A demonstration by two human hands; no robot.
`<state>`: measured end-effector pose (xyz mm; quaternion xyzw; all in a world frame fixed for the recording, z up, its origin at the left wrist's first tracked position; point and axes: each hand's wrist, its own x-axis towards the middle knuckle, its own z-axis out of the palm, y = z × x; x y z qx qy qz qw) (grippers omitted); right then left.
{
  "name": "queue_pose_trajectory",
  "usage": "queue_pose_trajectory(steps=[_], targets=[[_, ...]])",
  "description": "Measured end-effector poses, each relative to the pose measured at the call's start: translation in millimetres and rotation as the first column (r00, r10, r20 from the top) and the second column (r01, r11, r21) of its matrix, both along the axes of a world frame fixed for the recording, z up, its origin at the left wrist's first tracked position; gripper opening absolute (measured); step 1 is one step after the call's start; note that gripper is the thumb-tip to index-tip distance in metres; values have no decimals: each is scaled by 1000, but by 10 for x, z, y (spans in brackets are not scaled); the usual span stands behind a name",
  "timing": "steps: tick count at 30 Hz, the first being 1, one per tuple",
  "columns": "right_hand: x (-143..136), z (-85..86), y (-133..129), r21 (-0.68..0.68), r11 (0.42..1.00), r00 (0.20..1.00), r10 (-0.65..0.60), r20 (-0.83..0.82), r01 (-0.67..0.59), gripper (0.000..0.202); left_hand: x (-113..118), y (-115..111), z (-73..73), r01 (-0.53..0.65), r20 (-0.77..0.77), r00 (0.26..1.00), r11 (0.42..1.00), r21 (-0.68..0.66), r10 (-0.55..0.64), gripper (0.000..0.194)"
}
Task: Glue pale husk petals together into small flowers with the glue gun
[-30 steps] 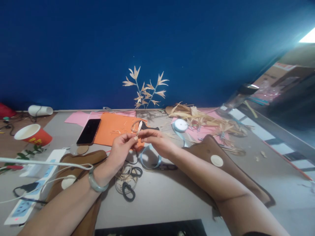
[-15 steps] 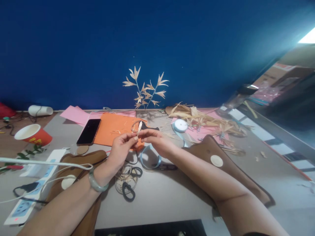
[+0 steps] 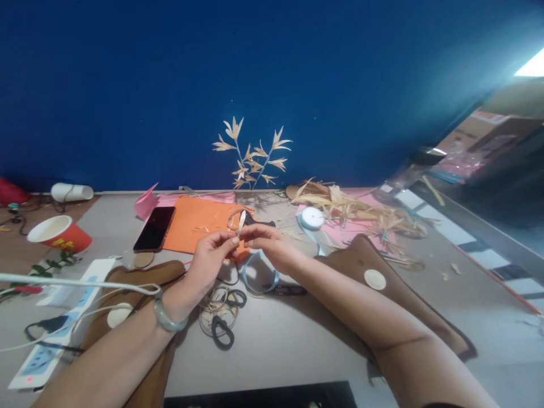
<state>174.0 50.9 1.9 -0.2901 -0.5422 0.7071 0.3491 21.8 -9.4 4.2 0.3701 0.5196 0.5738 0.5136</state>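
A small, pale, pointed piece of dried husk (image 3: 242,220) stands upright between my fingertips. My left hand (image 3: 210,254) pinches its base with thumb and forefinger closed. From the other side, the fingers of my right hand (image 3: 272,245) close on the same piece; its lower end is hidden by the fingers. Below my hands lie a loop of light blue ribbon (image 3: 260,288) and black-handled scissors (image 3: 222,332), their blades among thin tan strands. Behind my hands, orange paper (image 3: 191,218) carries small scraps. A branch with husk flowers (image 3: 254,165) stands upright against the blue wall.
A phone (image 3: 154,228), a red paper cup (image 3: 62,234) and a power strip (image 3: 63,326) with cables lie left. To the right are a ribbon spool (image 3: 313,217), a heap of dried husks (image 3: 340,201) and a brown cushioned piece (image 3: 361,269) under my right forearm.
The pink paper behind the phone has curled up and shifted right. My hands keep nearly the same place and hold on the husk piece.
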Motion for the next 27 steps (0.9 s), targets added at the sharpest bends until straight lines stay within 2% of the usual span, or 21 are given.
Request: queue_pose_trajectory(steps=[19, 27], targets=[[2, 25, -19, 0, 1000, 1000, 17, 4, -17, 25, -13, -4, -7, 19, 0, 1000, 1000, -9, -19, 30], [-2, 30, -14, -6, 1000, 1000, -15, 17, 15, 26, -16, 4, -15, 6, 3, 1000, 1000, 9, -6, 30]])
